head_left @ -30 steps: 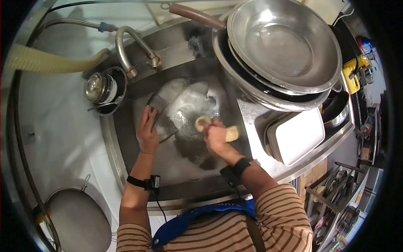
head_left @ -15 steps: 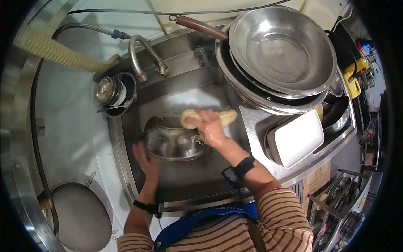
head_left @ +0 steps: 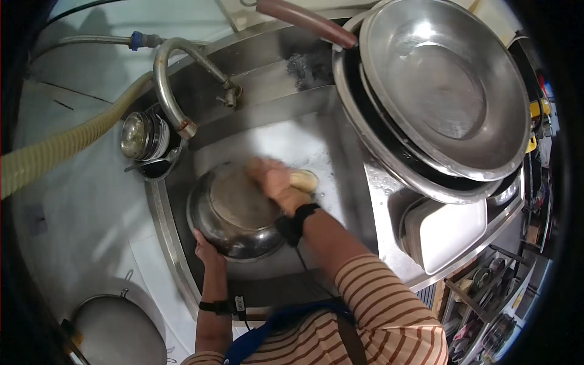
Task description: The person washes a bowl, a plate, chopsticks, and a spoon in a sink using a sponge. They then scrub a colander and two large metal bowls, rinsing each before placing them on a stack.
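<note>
A stainless steel bowl (head_left: 261,237) rests bottom-up in the sink (head_left: 347,201). At its near left rim my left hand (head_left: 210,250) grips the edge, its thumb and fingers partly hidden by the bowl's side. My right hand (head_left: 274,182), smeared by motion, is closed around a pale yellow cloth (head_left: 304,180) and lies over the upturned base of the bowl. One end of the cloth sticks out to the right of that hand; the rest is covered by the fingers.
A curved faucet (head_left: 167,85) reaches over the sink's back left, beside a small pot of stacked bowls (head_left: 137,135). Large steel basins (head_left: 438,91) and a long-handled pan (head_left: 307,21) are piled at right, with white rectangular trays (head_left: 453,234) below. A round strainer (head_left: 121,334) sits lower left.
My left hand has come onto the bowl's rim. My right hand and the cloth have moved left over the bowl's base. The bowl's base now faces me more. The camera view has shifted.
</note>
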Demonstrator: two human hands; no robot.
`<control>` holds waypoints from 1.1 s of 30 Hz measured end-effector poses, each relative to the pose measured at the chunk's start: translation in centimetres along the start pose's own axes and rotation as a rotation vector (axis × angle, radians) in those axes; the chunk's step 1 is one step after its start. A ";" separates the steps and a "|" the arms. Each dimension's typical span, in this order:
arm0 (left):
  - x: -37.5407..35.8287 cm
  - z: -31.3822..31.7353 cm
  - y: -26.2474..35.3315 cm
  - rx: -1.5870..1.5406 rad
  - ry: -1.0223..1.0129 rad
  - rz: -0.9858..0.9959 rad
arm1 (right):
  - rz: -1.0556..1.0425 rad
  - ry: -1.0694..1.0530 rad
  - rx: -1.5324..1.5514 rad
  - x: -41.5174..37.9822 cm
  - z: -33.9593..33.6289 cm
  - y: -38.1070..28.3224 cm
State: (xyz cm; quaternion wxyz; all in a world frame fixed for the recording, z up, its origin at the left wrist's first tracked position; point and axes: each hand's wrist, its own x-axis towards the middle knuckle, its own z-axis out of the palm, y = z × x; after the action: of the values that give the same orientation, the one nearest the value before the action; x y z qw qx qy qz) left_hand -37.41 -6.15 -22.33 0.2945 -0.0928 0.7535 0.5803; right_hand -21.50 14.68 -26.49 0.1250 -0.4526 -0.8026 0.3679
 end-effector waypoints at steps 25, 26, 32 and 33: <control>-10.7 4.0 5.8 0.807 -0.437 1.008 | 0.161 0.299 -0.039 -4.2 -12.9 0.8; -10.9 2.9 5.9 0.814 -0.441 1.008 | 0.286 0.282 0.062 -4.4 -12.8 2.1; -11.2 -0.5 8.1 0.242 -0.437 0.565 | 0.530 0.118 0.783 -7.4 -4.2 10.9; -11.5 0.6 8.0 -0.073 -0.475 0.381 | 0.540 0.093 0.872 -8.5 -2.5 10.9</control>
State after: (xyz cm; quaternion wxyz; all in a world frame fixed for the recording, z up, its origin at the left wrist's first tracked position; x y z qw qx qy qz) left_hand -31.80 -5.44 -9.53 0.3450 0.1779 0.6461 0.6572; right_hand -8.49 12.36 -31.31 0.2381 -0.5654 -0.4226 0.6671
